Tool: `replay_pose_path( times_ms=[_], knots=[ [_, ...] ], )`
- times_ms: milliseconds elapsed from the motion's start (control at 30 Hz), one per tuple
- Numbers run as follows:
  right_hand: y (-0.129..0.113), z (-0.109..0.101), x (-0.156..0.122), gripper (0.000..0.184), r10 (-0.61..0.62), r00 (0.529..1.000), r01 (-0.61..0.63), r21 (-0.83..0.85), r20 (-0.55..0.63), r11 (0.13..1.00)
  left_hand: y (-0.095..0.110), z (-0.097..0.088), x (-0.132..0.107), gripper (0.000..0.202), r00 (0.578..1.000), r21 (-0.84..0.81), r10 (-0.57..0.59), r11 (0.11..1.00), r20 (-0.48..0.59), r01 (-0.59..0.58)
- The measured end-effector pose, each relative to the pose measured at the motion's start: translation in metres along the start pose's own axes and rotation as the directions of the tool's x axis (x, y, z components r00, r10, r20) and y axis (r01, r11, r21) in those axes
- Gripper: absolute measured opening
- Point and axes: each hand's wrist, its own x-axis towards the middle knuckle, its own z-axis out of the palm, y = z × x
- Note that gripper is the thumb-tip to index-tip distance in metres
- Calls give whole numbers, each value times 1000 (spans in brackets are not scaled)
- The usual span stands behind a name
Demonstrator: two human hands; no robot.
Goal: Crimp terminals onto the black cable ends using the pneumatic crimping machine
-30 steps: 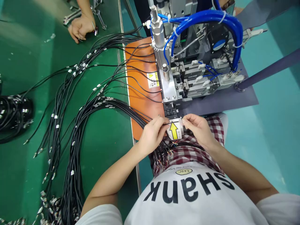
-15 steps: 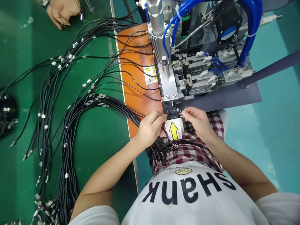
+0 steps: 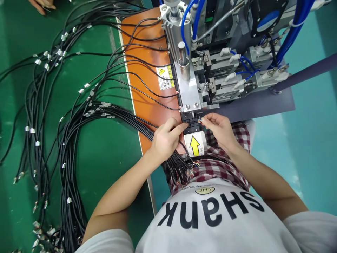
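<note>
My left hand [image 3: 166, 138] is closed at the left side of a black fixture block [image 3: 191, 123], its index fingertip touching the block. A single black cable [image 3: 147, 123] runs in under this hand, and its end is hidden by the fingers. On the block's other side my right hand [image 3: 220, 129] pinches the thin coloured wires [image 3: 199, 120] of a cable end between thumb and fingertips. Below the hands lies a bundle of black cables [image 3: 126, 114], their stripped, coloured ends [image 3: 191, 172] resting near my lap.
A machine with a metal cylinder [image 3: 179, 42] and blue air hoses [image 3: 296, 35] stands beyond the block. Several cables cross the orange plate [image 3: 151, 100] into it. A yellow arrow label [image 3: 195, 145] sits nearest me. More cables cover the green table [image 3: 113, 168]; another person's hand [image 3: 43, 5] is at top left.
The view has shifted slightly, so the table and cables appear further left. My right hand has moved slightly up along the block with the wires. The other person's hand is now mostly out of view.
</note>
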Motion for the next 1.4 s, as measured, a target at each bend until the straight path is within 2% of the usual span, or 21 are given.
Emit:
replay_pose_path(
  times_ms=[467, 933, 1300, 1400],
  knots=[
    [3, -3, 2, 18, 4, 1000, -4, -21, 8, 1000, 1, 1, 2, 29, 999, 3, -29, 1000, 22, 29],
    [12, -5, 3, 20, -55, 998, 55, -92, 11, 994, 2, 2, 4, 29, 999, 23, -31, 999, 39, 30],
    [1, -6, -1, 16, -225, 974, 218, -313, 14, 924, 2, 2, 5, 30, 998, 18, -48, 999, 51, 47],
    [1, -6, 0, 16, -220, 975, 216, -312, 23, 925, 2, 2, 5, 31, 998, 22, -44, 999, 52, 43]
  ],
)
